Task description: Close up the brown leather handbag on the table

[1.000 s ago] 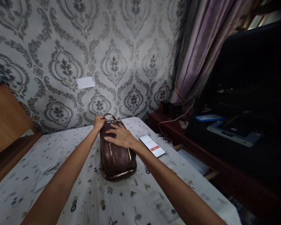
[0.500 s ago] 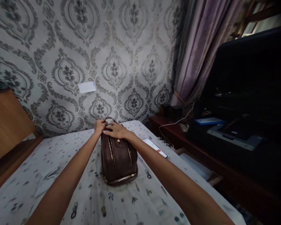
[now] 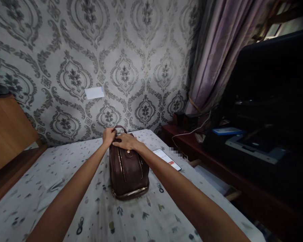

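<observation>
A dark brown leather bag (image 3: 130, 171) with gold zips lies on a white patterned sheet (image 3: 101, 215). Its handle loops up at the far end. My left hand (image 3: 109, 136) is closed at the bag's far left corner, its fingertips partly hidden, so what they pinch is too small to make out. Across the bag's top, near the far end, my right hand (image 3: 125, 141) lies with its fingers stretched out and apart. It touches the leather just above a gold stud.
Right of the bag lies a phone (image 3: 166, 159) with a lit screen. A dark red table (image 3: 192, 137) with a white cable stands at the right, beside a large black object. A wooden panel (image 3: 12, 131) is at the left; patterned wallpaper rises behind.
Both hands keep nearly the same places on the bag. The view has shifted very slightly.
</observation>
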`<state>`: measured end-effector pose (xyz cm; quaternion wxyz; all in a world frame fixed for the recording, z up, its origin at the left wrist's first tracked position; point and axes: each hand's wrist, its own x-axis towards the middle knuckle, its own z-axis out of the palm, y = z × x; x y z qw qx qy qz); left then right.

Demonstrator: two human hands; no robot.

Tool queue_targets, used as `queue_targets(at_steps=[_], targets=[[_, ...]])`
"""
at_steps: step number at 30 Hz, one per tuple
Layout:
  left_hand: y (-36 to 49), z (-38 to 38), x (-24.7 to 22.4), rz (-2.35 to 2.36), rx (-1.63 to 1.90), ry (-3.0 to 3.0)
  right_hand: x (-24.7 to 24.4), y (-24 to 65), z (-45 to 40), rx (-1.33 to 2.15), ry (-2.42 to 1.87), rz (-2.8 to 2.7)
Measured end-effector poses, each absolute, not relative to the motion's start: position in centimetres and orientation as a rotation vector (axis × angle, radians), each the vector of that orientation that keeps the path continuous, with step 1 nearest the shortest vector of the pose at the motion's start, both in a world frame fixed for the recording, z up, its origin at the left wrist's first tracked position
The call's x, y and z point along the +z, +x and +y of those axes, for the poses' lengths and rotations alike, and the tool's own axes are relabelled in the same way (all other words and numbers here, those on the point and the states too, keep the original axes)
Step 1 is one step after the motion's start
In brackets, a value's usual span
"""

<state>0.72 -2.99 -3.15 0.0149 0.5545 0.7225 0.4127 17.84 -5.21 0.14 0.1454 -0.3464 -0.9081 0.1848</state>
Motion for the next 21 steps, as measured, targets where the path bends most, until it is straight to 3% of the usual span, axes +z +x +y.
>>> queue_targets(at_steps=[13, 21], targets=[[0.7, -3.6, -3.2, 2.122, 1.368, 1.798, 0.3, 17.9, -5.6, 0.502, -1.051, -2.649], [0.4, -1.9, -2.1, 1.906, 1.220, 1.823, 0.9, 18.1, -6.1, 0.499, -1.097, -2.635]])
